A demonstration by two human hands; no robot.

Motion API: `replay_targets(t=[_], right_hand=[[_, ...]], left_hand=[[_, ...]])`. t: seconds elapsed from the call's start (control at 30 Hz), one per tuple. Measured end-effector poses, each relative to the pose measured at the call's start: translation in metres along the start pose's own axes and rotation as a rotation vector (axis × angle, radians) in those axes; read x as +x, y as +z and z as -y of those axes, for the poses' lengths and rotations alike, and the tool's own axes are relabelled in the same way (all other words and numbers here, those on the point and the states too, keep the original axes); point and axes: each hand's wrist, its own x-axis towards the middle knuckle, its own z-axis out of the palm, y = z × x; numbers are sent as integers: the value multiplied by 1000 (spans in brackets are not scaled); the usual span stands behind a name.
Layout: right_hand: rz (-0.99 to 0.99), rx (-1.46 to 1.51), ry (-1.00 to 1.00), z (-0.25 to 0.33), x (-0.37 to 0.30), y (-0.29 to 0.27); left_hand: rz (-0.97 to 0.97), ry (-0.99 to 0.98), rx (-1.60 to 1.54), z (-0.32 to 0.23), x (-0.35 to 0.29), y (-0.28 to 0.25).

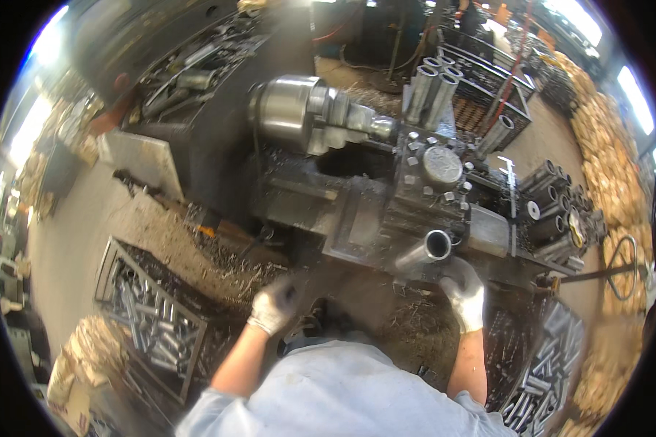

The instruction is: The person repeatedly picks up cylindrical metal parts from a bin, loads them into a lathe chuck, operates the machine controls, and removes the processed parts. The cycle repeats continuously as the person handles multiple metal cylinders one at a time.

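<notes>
A white work glove, darkened at the fingers, covers my right hand [464, 290]. Its fingers are closed at the lower right side of a short metal tube [418, 254], tilted with its open end up toward the right. Part of the grip is hidden. My left hand [272, 306], also gloved, hangs to the left in front of the machine, with its fingers blurred and dark. Ahead stands a lathe, with a shiny chuck [288, 109] at the left and a tool post [442, 165] with several square-headed bolts at the right.
Several upright tubes [431, 95] stand behind the tool post, and more tubes [554, 197] are stacked at the right. Crates of metal pieces stand low at the left [197, 357] and right [543, 379]. A handle with a metal loop [622, 269] juts out at the right. Metal shavings [248, 280] lie below the lathe.
</notes>
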Motion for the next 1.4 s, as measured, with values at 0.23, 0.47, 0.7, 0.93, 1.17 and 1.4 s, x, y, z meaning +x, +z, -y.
replay_targets(t=[0.23, 0.47, 0.7, 0.93, 1.17, 1.4], right_hand=[[223, -183, -197, -7, 35, 55], [752, 27, -434, 17, -91, 200], [1670, -414, -888, 48, -363, 345], [2290, -459, -1391, 94, -598, 371], [2589, 22, -1495, 108, -787, 398], [2767, -310, -1817, 127, -877, 430]], left_hand=[[229, -714, -13, 41, -196, 49], [-195, -917, -117, 37, -352, 36], [-543, -1533, -291, -9, -601, 65], [-1550, -2067, -507, -115, -735, 195], [-3680, -1343, -240, -198, -707, 329], [-3099, -2484, 1275, -251, -734, 293]])
